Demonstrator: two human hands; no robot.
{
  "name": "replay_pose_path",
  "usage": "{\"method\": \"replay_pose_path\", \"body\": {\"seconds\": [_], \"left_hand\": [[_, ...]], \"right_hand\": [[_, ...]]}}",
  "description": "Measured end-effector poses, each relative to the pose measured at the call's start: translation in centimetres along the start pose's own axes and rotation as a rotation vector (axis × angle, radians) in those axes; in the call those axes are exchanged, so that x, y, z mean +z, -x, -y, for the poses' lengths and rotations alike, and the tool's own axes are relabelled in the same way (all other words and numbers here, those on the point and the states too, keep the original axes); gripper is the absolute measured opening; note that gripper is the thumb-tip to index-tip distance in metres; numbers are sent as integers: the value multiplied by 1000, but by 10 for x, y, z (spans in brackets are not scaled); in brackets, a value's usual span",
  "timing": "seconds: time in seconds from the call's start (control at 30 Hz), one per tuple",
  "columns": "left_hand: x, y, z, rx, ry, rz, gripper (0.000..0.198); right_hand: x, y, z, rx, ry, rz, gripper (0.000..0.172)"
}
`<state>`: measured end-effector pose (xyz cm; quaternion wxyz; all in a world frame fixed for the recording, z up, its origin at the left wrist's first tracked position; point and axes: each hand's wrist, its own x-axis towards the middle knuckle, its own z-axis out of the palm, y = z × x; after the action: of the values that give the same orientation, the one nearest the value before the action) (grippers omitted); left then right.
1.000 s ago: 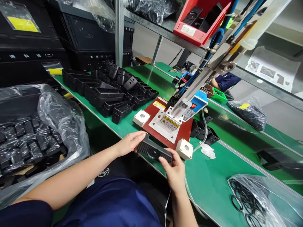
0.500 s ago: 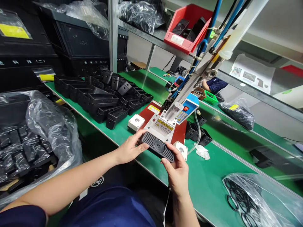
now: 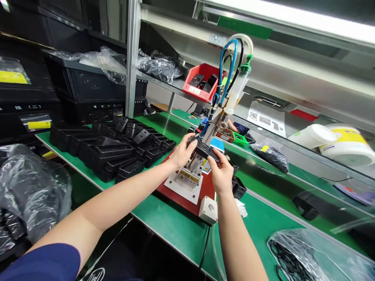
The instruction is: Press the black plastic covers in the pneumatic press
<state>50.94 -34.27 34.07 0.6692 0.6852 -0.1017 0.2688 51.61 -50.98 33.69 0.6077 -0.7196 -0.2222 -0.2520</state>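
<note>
The left hand (image 3: 182, 152) and right hand (image 3: 221, 173) both grip the edges of a black ribbed plate (image 3: 204, 150), held up at center frame above a white jig (image 3: 187, 180) on a red mat (image 3: 206, 191). Black brackets (image 3: 111, 150) lie in rows at left of frame.

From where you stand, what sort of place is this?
Probably a factory assembly line: a long green workbench, a white-plated press on a red base with blue hoses, and rows of black plastic parts.

Black plate (image 3: 204, 150) partly hidden, bagged rings (image 3: 288, 261) cut off
</note>
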Motion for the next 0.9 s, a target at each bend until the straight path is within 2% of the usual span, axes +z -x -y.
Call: {"method": "replay_pose_path", "body": {"seconds": [0.13,0.27,0.47,0.73,0.83,0.9], "left_hand": [[6,-7,14,-68,57,-9,35],[8,-4,16,-87,61,-10,35],[10,-2,18,-66,55,-25,31],[11,-4,32,-29,71,32,37],[11,4,28,-27,1,-4,42],[5,23,25,58,-134,-70,45]], "right_hand": [[-2,-7,-7,21,103,28,44],[-8,-8,-8,8,112,63,41],[-9,-3,-10,-58,159,66,36],[-2,8,-12,-128,187,22,33],[-7,14,-14,-86,213,53,40],[-20,27,-14,-51,270,66,50]]}}
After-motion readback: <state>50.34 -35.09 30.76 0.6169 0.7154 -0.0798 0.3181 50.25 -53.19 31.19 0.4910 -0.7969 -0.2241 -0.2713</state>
